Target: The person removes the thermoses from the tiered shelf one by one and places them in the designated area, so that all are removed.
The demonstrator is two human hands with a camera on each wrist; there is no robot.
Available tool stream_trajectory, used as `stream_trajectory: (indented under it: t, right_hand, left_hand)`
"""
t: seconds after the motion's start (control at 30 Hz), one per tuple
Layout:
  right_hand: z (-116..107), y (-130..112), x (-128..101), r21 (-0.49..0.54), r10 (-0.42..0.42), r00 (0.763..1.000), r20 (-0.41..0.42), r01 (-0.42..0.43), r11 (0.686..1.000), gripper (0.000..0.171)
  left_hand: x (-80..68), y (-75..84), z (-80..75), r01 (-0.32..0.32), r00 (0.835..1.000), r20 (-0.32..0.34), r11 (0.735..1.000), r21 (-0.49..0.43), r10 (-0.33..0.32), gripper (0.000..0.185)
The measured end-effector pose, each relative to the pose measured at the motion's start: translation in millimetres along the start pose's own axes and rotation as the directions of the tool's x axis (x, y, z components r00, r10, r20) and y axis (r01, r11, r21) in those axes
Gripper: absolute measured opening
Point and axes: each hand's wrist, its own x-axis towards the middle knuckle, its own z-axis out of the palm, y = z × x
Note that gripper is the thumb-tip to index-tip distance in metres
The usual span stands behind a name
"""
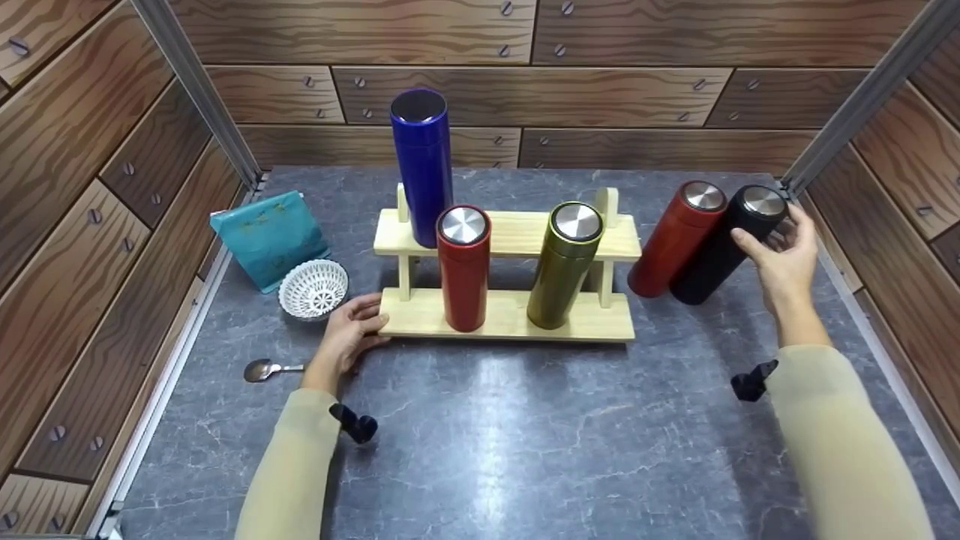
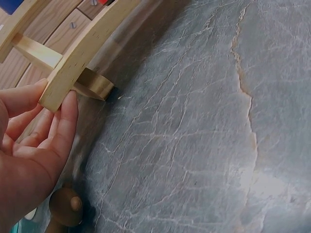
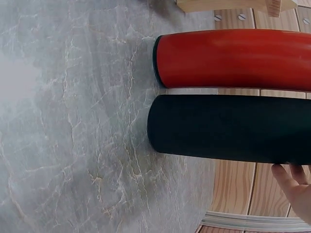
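At the rack's left end, my left hand pinches the lower board of the two-tier wooden rack between thumb and fingers; the left wrist view shows the board end in that grasp. My right hand holds a black thermos near its steel-topped lid, thumb on the near side. Close to its left stands a red thermos. On the rack's lower board stand another red thermos and an olive-gold thermos. A taller blue thermos is on the upper board.
Left of the rack are a teal pouch, a white openwork bowl and a metal spoon. Wood-patterned walls enclose the grey marbled table at the back and both sides.
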Motion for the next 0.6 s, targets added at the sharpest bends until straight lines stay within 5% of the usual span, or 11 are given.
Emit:
stream_trajectory:
  t: [0.6]
  right_hand:
    - [-25,3,-13,0.189,0.007,0.999,0.038,-0.014,0.982,0.053]
  left_hand:
    - [-0.4,-0.9,-0.5,-0.010,1.000,0.003,1.000,-0.006,0.010,0.051]
